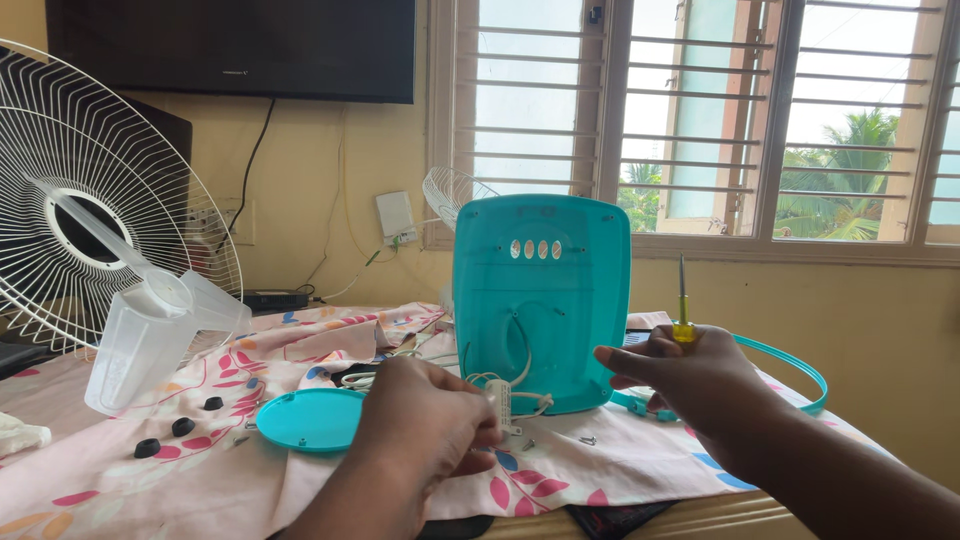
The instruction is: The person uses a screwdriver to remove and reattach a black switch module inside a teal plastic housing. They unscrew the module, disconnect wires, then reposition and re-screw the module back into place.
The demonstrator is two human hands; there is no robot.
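A teal fan base housing (541, 300) stands upright on the flowered cloth (300, 340), its open back toward me, with white wires hanging out. My left hand (425, 420) pinches a small white component (497, 404) on those wires, just in front of the housing. My right hand (690, 385) holds a yellow-handled screwdriver (683, 310) upright beside the housing's right edge. A round teal cover (310, 419) lies flat to the left of my left hand. Loose screws (588, 439) lie on the cloth.
A white wire fan guard (90, 190) stands at left with clear fan blades (150, 330) leaning on it. Black rubber feet (180, 427) dot the cloth. A teal ring (795, 360) lies at right. A dark screen hangs above; barred windows lie behind.
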